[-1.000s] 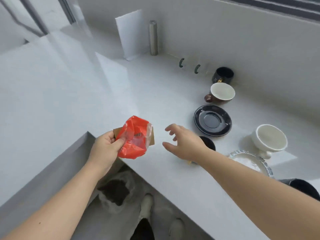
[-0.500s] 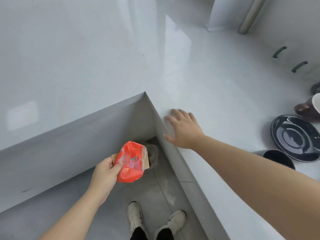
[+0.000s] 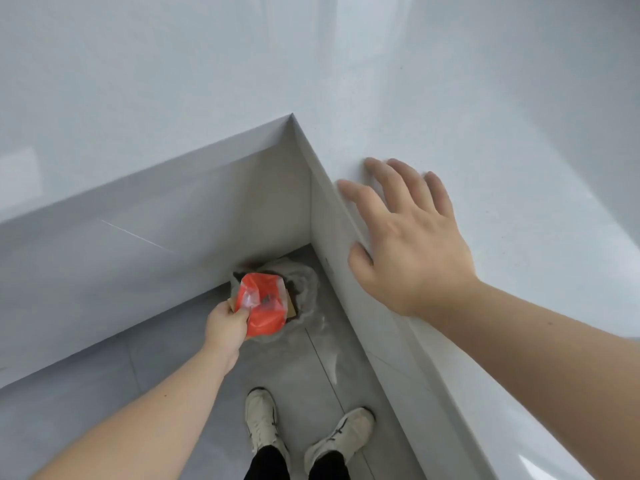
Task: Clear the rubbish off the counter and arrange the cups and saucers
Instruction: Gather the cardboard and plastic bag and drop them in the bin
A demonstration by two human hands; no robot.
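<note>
My left hand (image 3: 227, 325) grips a crumpled red plastic wrapper (image 3: 265, 308) together with a brown piece of card (image 3: 292, 308) behind it. It holds them low, below counter height, right above a bin lined with a clear bag (image 3: 306, 284) that stands on the floor in the inner corner of the counter. My right hand (image 3: 405, 237) lies flat with spread fingers on the white counter (image 3: 485, 116), at its front edge, holding nothing. No cups or saucers are in view.
The L-shaped counter wraps around the corner, with grey front panels (image 3: 156, 244) below it. My two light shoes (image 3: 261, 422) stand on the grey tiled floor (image 3: 86, 403) just before the bin.
My view has tilted further down and the cups and saucers have left the frame. My left hand has lowered the wrapper and card from counter level to just over the bin. My right hand rests on the counter edge.
</note>
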